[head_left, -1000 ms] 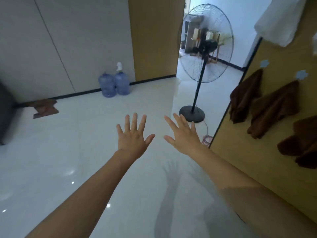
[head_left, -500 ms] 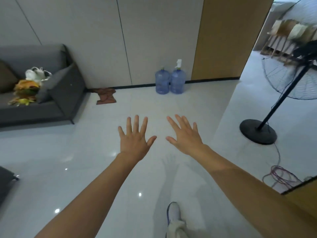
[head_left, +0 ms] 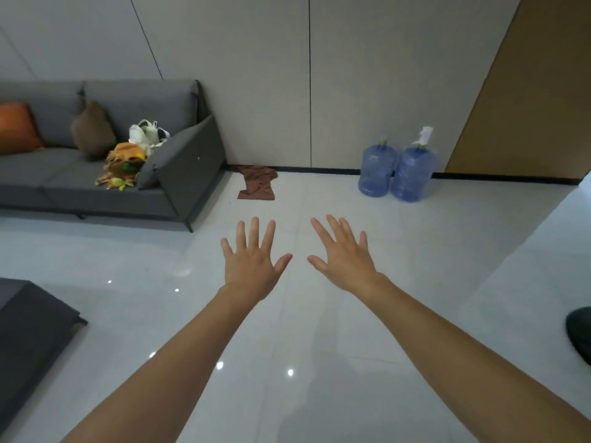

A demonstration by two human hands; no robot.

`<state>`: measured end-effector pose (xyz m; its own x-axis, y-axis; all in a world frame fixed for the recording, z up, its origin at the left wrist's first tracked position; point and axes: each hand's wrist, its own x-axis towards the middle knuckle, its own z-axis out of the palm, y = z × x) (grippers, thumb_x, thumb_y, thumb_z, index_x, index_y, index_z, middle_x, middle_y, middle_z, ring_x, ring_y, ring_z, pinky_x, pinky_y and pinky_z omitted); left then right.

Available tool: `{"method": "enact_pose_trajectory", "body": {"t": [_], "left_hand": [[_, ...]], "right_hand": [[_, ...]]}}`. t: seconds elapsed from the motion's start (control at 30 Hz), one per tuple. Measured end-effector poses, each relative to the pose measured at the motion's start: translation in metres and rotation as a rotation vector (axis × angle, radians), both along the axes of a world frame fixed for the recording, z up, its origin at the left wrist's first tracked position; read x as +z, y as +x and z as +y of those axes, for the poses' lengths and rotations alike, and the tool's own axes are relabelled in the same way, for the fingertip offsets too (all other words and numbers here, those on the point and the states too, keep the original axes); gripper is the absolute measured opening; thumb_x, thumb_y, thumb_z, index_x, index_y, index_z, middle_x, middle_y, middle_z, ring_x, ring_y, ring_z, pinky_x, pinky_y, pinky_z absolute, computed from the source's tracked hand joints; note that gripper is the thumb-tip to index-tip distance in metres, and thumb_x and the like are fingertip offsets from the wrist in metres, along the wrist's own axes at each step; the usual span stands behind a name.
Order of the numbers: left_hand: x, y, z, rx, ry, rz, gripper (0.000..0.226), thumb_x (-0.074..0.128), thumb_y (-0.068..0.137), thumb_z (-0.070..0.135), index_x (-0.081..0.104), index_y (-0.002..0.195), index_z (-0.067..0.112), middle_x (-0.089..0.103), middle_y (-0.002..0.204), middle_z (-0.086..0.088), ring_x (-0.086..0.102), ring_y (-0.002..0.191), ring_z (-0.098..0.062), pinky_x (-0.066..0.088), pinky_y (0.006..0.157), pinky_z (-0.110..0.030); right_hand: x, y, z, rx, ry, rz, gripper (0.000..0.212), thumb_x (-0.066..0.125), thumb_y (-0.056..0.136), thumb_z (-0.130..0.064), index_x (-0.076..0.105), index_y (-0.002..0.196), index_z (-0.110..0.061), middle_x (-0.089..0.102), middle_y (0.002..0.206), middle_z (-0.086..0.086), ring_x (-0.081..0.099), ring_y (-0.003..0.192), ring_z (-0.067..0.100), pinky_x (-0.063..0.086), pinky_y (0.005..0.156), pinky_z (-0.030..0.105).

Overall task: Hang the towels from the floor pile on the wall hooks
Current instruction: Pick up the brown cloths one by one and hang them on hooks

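Both hands are out front with fingers spread wide and nothing in them. The brown towel pile (head_left: 257, 183) sits on the floor just beside the gray sofa (head_left: 188, 174), off its armrest end. It's crumpled, with its long side running out toward the person. It's well beyond the hands, pretty much straight past the left hand (head_left: 252, 263), so that one looks closer than the right hand (head_left: 343, 257).

Head view, looking forward-down across floor (head_left: 319, 314) toward wall (head_left: 256, 75).
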<state>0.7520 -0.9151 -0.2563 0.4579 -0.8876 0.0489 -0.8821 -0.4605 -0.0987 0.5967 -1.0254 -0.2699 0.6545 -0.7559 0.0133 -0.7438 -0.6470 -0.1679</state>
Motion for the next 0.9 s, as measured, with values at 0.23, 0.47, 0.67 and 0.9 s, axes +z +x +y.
{"method": "enact_pose_trajectory", "body": {"t": [0.23, 0.47, 0.67, 0.9], "left_hand": [[-0.016, 0.093, -0.109, 0.052, -0.011, 0.008, 0.079, 0.01, 0.09, 0.073, -0.012, 0.153, 0.031, -0.012, 0.163, -0.004, -0.01, 0.149, -0.032, 0.005, 0.117, -0.059], [-0.027, 0.225, -0.244, 0.065, -0.001, 0.047, 0.078, 0.012, 0.091, 0.072, -0.006, 0.154, 0.031, -0.009, 0.163, -0.005, -0.007, 0.149, -0.033, 0.008, 0.117, -0.059], [-0.027, 0.312, -0.356, 0.033, 0.023, 0.064, 0.076, 0.015, 0.093, 0.071, -0.003, 0.154, 0.03, -0.004, 0.163, -0.006, -0.003, 0.149, -0.033, 0.009, 0.116, -0.059], [-0.043, 0.395, -0.476, 0.02, 0.098, 0.054, 0.076, 0.013, 0.092, 0.07, -0.004, 0.154, 0.03, -0.006, 0.163, -0.006, -0.004, 0.149, -0.033, 0.01, 0.116, -0.059]], "right_hand": [[-0.006, 0.102, -0.124, 0.043, -0.035, 0.037, 0.078, 0.034, 0.094, -0.064, -0.014, 0.15, -0.04, -0.011, 0.162, -0.001, -0.009, 0.149, 0.026, 0.003, 0.115, 0.058], [-0.009, 0.227, -0.256, 0.045, -0.053, 0.076, 0.079, 0.036, 0.093, -0.065, -0.012, 0.15, -0.04, -0.01, 0.162, -0.001, -0.008, 0.149, 0.027, 0.002, 0.115, 0.059], [-0.007, 0.308, -0.349, 0.023, -0.028, 0.1, 0.078, 0.036, 0.094, -0.063, -0.012, 0.15, -0.039, -0.009, 0.162, -0.001, -0.007, 0.149, 0.026, 0.004, 0.115, 0.058], [-0.032, 0.391, -0.48, 0.026, 0.008, 0.091, 0.078, 0.035, 0.094, -0.063, -0.012, 0.15, -0.038, -0.009, 0.162, -0.001, -0.008, 0.149, 0.026, 0.004, 0.115, 0.058]]}}
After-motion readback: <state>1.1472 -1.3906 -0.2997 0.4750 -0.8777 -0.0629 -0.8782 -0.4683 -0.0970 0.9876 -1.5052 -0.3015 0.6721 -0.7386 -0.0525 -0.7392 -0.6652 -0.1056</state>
